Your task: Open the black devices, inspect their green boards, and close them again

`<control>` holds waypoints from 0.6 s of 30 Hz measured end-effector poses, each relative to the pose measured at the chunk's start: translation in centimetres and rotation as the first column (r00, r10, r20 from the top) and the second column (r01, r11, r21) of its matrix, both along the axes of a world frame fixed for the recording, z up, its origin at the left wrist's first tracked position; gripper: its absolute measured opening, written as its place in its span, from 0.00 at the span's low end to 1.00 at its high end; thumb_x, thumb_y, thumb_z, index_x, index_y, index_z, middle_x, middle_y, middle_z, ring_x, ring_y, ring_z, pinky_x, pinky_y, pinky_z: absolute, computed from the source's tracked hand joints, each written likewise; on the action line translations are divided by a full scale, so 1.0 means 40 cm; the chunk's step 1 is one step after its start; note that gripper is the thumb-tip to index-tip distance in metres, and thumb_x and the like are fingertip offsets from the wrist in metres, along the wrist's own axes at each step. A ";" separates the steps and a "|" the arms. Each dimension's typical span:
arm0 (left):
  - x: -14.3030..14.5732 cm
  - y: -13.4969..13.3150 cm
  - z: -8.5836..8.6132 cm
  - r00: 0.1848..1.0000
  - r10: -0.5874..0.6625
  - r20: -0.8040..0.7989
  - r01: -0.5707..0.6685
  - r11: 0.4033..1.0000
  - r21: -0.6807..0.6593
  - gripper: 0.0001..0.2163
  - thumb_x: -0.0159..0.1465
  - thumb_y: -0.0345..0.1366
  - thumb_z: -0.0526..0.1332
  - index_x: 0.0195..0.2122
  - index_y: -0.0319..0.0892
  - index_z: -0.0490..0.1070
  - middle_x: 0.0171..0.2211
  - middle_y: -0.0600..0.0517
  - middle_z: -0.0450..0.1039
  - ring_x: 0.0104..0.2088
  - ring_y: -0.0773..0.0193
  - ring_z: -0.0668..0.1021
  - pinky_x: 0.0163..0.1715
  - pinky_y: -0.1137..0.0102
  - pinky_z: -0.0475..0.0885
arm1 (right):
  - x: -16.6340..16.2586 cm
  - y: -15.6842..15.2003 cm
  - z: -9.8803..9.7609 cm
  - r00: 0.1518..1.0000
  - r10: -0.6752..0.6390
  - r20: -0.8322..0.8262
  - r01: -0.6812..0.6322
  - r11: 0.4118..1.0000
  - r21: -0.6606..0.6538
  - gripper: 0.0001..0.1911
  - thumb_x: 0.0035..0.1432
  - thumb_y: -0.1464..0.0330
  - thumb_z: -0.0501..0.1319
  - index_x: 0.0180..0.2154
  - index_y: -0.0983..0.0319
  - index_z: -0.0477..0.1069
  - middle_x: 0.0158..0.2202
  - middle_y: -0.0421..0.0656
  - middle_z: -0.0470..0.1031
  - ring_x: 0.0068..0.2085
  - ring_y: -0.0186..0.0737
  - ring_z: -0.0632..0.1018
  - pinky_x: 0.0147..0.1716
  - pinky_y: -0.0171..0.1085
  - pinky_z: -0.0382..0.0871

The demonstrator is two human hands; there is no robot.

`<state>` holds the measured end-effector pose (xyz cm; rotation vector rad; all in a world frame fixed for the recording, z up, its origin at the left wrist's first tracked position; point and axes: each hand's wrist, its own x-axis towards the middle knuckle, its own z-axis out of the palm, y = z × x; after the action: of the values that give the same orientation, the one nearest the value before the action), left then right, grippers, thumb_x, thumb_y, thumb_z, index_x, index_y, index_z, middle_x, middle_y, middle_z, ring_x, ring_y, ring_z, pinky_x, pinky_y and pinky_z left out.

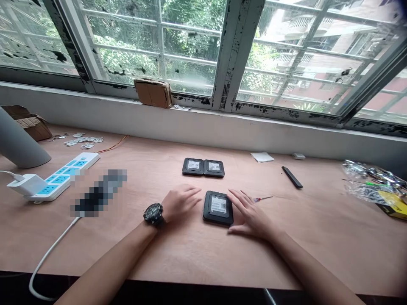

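A small black square device (218,207) with a white label lies on the wooden table (197,254) between my hands. My left hand (179,202), with a black watch on its wrist, rests flat just left of the device, fingers stretched toward it. My right hand (249,212) lies open against the device's right edge, fingers spread, thumb near its lower corner. Neither hand grips anything. Two more black devices (203,167) sit side by side farther back.
A small screwdriver (262,198) lies right of my right hand. A black stick (291,176), a white pad (262,157), a plastic bag of parts (372,180), a white-blue power strip (62,176) with charger, small metal pieces (83,141) and cardboard boxes (28,122) surround. Window sill behind.
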<state>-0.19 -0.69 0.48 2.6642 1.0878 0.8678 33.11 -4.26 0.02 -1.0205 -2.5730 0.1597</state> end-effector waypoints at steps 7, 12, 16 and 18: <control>0.111 -0.107 -0.047 0.927 -0.327 -0.183 0.364 0.903 0.229 0.16 0.73 0.39 0.56 0.58 0.37 0.71 0.60 0.39 0.72 0.61 0.49 0.74 0.63 0.55 0.70 | -0.012 -0.014 -0.012 1.000 -0.011 0.022 0.012 0.999 -0.031 0.56 0.57 0.46 0.65 0.74 0.59 0.39 0.75 0.53 0.43 0.73 0.62 0.49 0.69 0.62 0.49; 0.116 -0.114 -0.052 0.899 -0.339 -0.279 0.406 0.882 0.238 0.16 0.73 0.26 0.50 0.59 0.32 0.69 0.61 0.36 0.70 0.62 0.50 0.73 0.63 0.57 0.70 | -0.017 -0.008 -0.001 0.996 0.065 0.068 -0.058 0.993 -0.105 0.50 0.62 0.49 0.63 0.73 0.59 0.41 0.75 0.53 0.42 0.73 0.59 0.48 0.69 0.60 0.51; 0.115 -0.114 -0.056 0.910 -0.322 -0.260 0.380 0.899 0.217 0.17 0.74 0.25 0.50 0.61 0.34 0.67 0.61 0.37 0.69 0.63 0.52 0.72 0.63 0.57 0.71 | -0.012 -0.010 -0.001 0.998 0.063 0.032 -0.056 0.983 -0.176 0.49 0.63 0.51 0.63 0.73 0.59 0.41 0.74 0.51 0.42 0.72 0.59 0.52 0.69 0.57 0.55; 0.117 -0.116 -0.061 0.912 -0.321 -0.254 0.376 0.903 0.207 0.17 0.73 0.25 0.51 0.62 0.35 0.66 0.62 0.37 0.69 0.63 0.52 0.71 0.63 0.57 0.70 | -0.012 -0.012 -0.002 0.999 0.052 0.018 -0.047 0.981 -0.188 0.48 0.63 0.51 0.63 0.73 0.58 0.41 0.74 0.50 0.42 0.72 0.59 0.52 0.69 0.58 0.55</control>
<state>4.49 -5.32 -1.96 3.0880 0.5203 0.6988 32.63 -4.73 -0.04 -1.0281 -2.6443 0.4128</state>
